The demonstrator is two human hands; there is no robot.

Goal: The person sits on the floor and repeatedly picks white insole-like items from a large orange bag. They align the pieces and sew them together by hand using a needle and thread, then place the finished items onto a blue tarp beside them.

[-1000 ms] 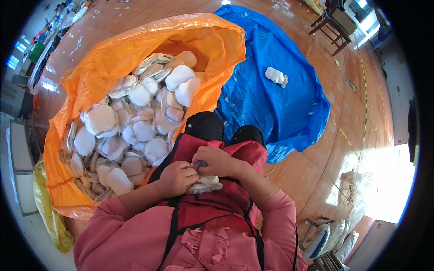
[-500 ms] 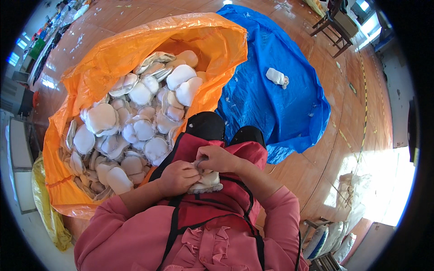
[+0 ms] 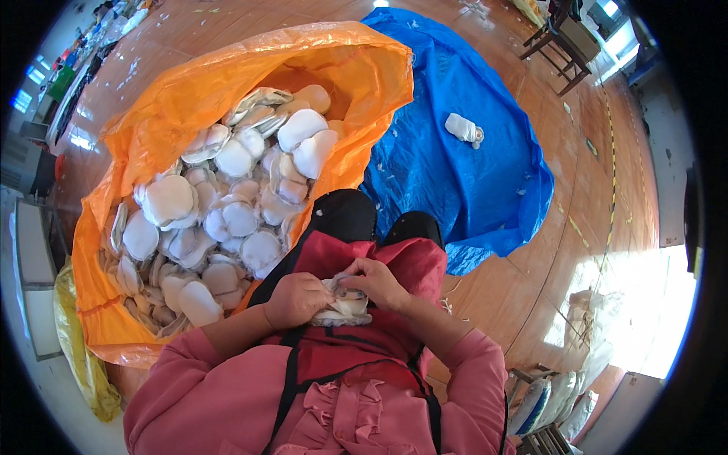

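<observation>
Over my lap, both hands are closed on a soft white cloth piece [image 3: 350, 309] with a fluffy lower edge. My left hand [image 3: 294, 300] grips its left side, fingers bent together. Thumb and fingers of my right hand [image 3: 375, 282] pinch its upper edge. The piece looks folded or bunched between them, and its exact kind does not show. To the left, an orange sack [image 3: 182, 76] stands wide open, holding many rounded white pads [image 3: 168, 199]. Beneath the cloth lies my dark red apron [image 3: 409, 269].
Ahead on the right a blue plastic sheet or sack [image 3: 432, 182] is spread on the tiled floor, a small rolled white bundle [image 3: 462, 129] on it. A wooden chair [image 3: 563, 47] stands far right. Yellow plastic [image 3: 83, 353] lies at left; stacked bags [image 3: 546, 402] sit lower right.
My right hand has shifted slightly right and down, away from the left one. More of the white cloth shows between the hands.
</observation>
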